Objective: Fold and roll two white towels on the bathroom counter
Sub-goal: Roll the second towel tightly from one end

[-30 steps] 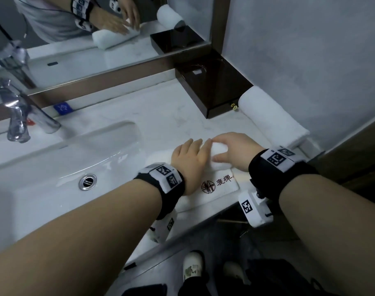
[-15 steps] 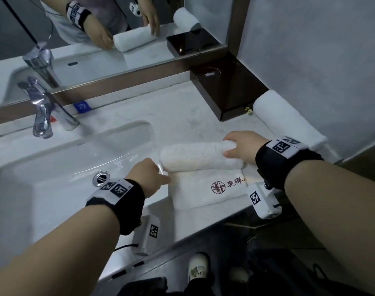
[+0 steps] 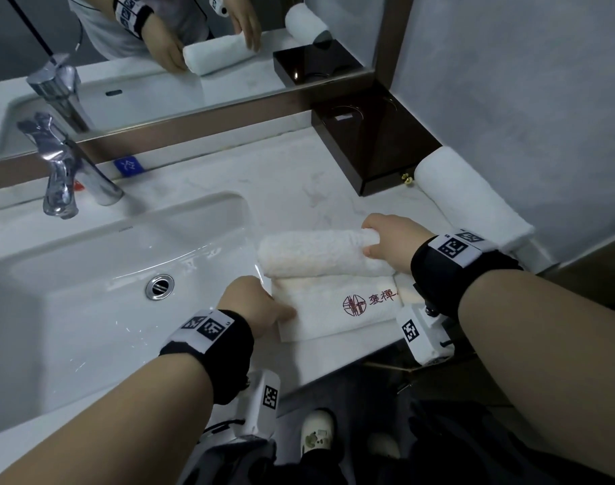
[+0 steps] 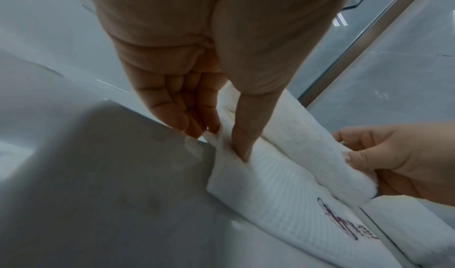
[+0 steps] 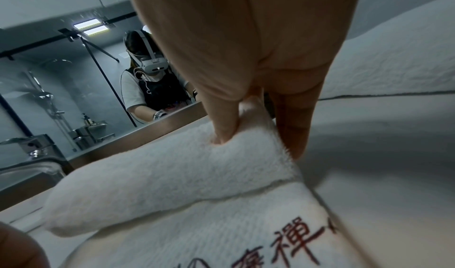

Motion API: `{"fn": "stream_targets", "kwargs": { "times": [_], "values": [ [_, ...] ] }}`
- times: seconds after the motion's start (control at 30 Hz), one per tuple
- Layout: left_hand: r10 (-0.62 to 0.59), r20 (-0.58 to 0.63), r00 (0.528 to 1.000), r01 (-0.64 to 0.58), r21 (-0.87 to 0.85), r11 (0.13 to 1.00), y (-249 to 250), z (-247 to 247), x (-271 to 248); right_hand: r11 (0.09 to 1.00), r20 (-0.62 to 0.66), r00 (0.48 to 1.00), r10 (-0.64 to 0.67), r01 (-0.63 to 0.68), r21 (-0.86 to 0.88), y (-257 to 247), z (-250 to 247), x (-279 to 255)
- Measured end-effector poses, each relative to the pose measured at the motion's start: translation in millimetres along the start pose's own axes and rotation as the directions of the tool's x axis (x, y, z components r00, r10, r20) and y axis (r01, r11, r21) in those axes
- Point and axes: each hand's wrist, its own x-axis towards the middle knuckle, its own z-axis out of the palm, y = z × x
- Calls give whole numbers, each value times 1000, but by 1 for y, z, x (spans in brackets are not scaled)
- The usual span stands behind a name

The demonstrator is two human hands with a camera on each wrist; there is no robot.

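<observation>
A white towel [image 3: 320,255] lies half rolled at the counter's front edge, its flat tail with a red logo [image 3: 355,304] toward me. My right hand [image 3: 369,243] grips the roll's right end, thumb pressed into the roll [image 5: 172,175]. My left hand [image 3: 281,309] pinches the flat tail's left edge [image 4: 221,138], thumb on top and fingers under. A second white towel [image 3: 470,201], fully rolled, lies along the right wall.
The white sink [image 3: 89,274] with its drain [image 3: 160,287] and chrome faucet [image 3: 61,169] lies left of the towel. A dark glossy box [image 3: 369,148] stands in the back corner under the mirror. The marble counter [image 3: 264,190] drops off just below the towel's tail.
Both hands lay on top of the roll a second ago. My left hand slid off to the left and down onto the flat tail's edge. My right hand shifted to the roll's right end.
</observation>
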Motion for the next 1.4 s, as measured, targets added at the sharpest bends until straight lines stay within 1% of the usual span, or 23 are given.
{"fn": "stream_targets", "kwargs": {
  "times": [0.1, 0.17, 0.3, 0.43, 0.6, 0.67, 0.8, 0.9, 1.0, 1.1, 1.23, 1.3, 1.4],
  "values": [
    [22, -9, 1000, -22, 11, 1000, 3, 0, -1, 1000, 1, 1000, -3, 3, -7, 0, 0, 0],
    [54, -40, 998, -54, 8, 999, 5, 0, -2, 1000, 1, 1000, -7, 7, -16, 0, 0, 0],
    [99, -98, 990, -115, -168, 979, -1, -2, 2, 1000, 2, 1000, -6, 6, -20, -1, 1, 0],
    [114, -55, 992, -125, -326, 937, -14, -2, 10, 1000, 0, 1000, -12, 12, -5, 0, 1, 0],
    [54, -5, 999, -51, -427, 903, -19, 2, 19, 999, -15, 999, -29, 29, 18, 3, 2, -2],
    [42, -1, 999, -39, -403, 914, -17, 2, 21, 999, -15, 999, -36, 37, 20, 4, 3, -2],
    [63, -44, 997, -71, -213, 974, -7, 0, 21, 998, -21, 998, -51, 52, 37, 6, 3, -4],
    [90, -75, 993, -106, -235, 966, -5, 1, 23, 997, -20, 998, -61, 62, 45, 8, 2, -4],
    [67, -110, 992, -100, -336, 937, -7, 2, 27, 995, -21, 998, -66, 67, 73, 10, 2, -4],
    [9, -148, 989, -69, -406, 911, -10, 3, 31, 992, -16, 997, -74, 75, 101, 12, 0, -4],
    [-29, -215, 976, -83, -497, 864, -8, 3, 36, 993, -4, 996, -87, 87, 75, 13, -5, 1],
    [-52, -220, 974, -74, -525, 848, -7, 2, 41, 993, -6, 995, -101, 101, 59, 13, -6, 4],
    [-85, -198, 976, -36, -541, 840, -6, -3, 45, 992, -11, 994, -110, 110, 64, 15, -6, 7]
  ]
}}
